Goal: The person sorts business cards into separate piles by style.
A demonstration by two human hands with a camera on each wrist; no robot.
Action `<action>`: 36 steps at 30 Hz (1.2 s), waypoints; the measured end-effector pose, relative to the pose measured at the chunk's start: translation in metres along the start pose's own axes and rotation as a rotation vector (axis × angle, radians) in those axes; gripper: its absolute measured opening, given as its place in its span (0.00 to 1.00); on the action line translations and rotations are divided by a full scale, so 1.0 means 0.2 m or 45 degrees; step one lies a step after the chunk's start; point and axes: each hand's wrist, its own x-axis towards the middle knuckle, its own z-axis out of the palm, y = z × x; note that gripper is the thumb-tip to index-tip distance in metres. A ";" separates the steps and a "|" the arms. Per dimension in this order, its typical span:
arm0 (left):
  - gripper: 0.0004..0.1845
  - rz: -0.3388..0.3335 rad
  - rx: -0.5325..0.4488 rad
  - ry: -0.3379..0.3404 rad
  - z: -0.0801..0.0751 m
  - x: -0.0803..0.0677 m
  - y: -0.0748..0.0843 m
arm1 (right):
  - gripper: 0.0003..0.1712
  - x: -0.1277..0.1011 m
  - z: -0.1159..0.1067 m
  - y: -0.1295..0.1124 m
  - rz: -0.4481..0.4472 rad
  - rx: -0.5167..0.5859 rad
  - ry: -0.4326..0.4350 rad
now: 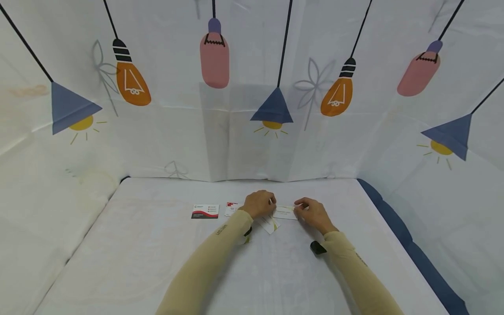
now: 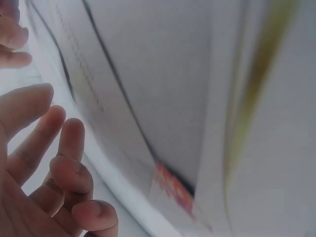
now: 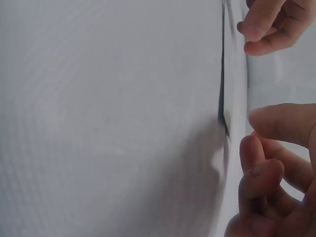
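Left hand (image 1: 259, 204) and right hand (image 1: 313, 214) pinching white card (image 1: 284, 212) at table (image 1: 138, 245) centre, second card (image 1: 269, 224) just near, two cards (image 1: 205, 211) lying left

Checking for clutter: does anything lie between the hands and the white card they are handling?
Nothing visible: the left hand and right hand both touch the white rectangular card. A green-patterned card lies beside it.
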 end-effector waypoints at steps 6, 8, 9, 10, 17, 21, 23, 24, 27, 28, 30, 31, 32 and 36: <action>0.08 0.026 -0.002 0.043 -0.05 -0.02 -0.04 | 0.16 -0.02 -0.01 -0.02 0.017 0.043 0.045; 0.09 0.030 -0.016 0.057 -0.06 -0.02 -0.05 | 0.15 -0.03 -0.01 -0.03 0.009 0.051 0.067; 0.09 0.030 -0.026 0.063 -0.07 -0.03 -0.05 | 0.15 -0.03 -0.01 -0.04 0.004 0.053 0.076; 0.09 0.030 -0.025 0.065 -0.07 -0.03 -0.06 | 0.15 -0.04 -0.01 -0.04 -0.001 0.056 0.082; 0.14 0.064 -0.088 -0.021 -0.11 -0.06 -0.08 | 0.16 -0.09 0.02 -0.10 -0.010 0.112 0.068; 0.18 0.128 -0.109 -0.116 -0.12 -0.08 -0.10 | 0.17 -0.12 0.05 -0.14 -0.023 0.097 0.060; 0.19 0.151 -0.125 -0.143 -0.12 -0.09 -0.11 | 0.17 -0.14 0.07 -0.15 -0.025 0.080 0.045; 0.19 0.156 -0.132 -0.150 -0.12 -0.09 -0.11 | 0.17 -0.15 0.08 -0.16 -0.020 0.066 0.040; 0.21 0.152 -0.164 -0.170 -0.13 -0.11 -0.14 | 0.17 -0.16 0.11 -0.19 -0.005 0.033 0.031; 0.21 0.150 -0.163 -0.174 -0.13 -0.11 -0.15 | 0.17 -0.17 0.12 -0.20 -0.006 0.017 0.032; 0.22 0.142 -0.157 -0.188 -0.14 -0.11 -0.17 | 0.17 -0.18 0.14 -0.22 0.002 -0.007 0.029; 0.23 0.139 -0.155 -0.196 -0.14 -0.12 -0.18 | 0.18 -0.18 0.15 -0.23 0.006 -0.013 0.024; 0.23 0.143 -0.141 -0.201 -0.14 -0.12 -0.19 | 0.18 -0.19 0.16 -0.24 0.003 -0.023 0.020; 0.24 0.143 -0.111 -0.213 -0.15 -0.14 -0.22 | 0.19 -0.22 0.19 -0.26 0.003 -0.020 -0.007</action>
